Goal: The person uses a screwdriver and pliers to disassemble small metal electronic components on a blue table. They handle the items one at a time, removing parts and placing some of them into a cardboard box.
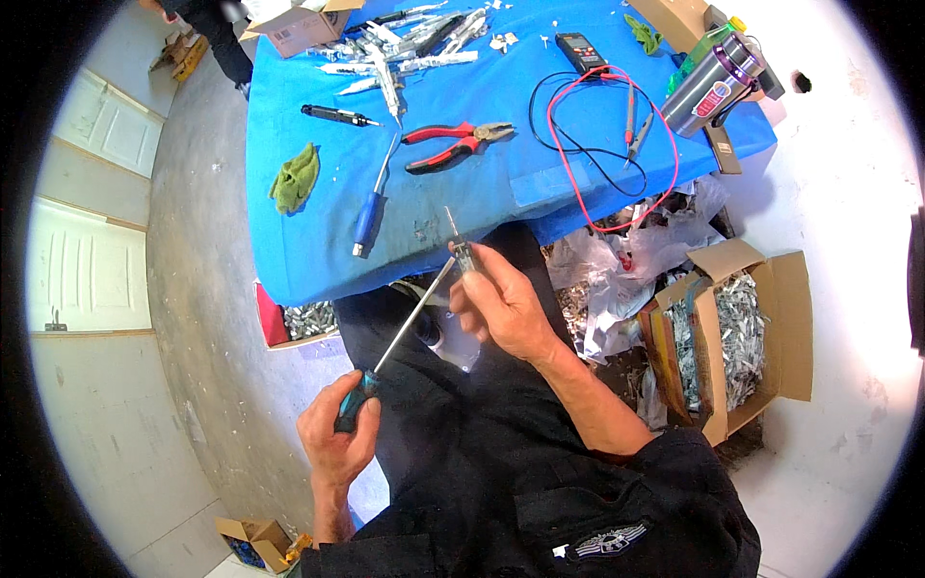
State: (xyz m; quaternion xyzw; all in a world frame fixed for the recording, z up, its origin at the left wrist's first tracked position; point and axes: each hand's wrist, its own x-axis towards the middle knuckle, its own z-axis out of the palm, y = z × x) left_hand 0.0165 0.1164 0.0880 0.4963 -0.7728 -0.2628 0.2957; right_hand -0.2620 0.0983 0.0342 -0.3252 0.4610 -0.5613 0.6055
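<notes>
My left hand (337, 424) grips the teal-and-black handle of a screwdriver (417, 313), its long steel shaft pointing up and right toward my right hand. My right hand (499, 299) pinches a small dark cylindrical piece (464, 257) with a thin metal rod sticking up from it, just beyond the screwdriver's tip; whether they touch I cannot tell. Both hands are over my lap at the near edge of a blue-covered table (337, 241). On it lie red-handled pliers (453, 146), a blue-handled tool (368, 217), a black pen-like tool (337, 117) and a green cloth (294, 181).
A pile of silvery parts (405, 58), a multimeter (580, 56) with looped leads and a steel flask (703, 89) are on the table. Boxes of scrap (732, 347) and plastic bags (617, 279) sit below right. Another person's legs (222, 43) show at the top left.
</notes>
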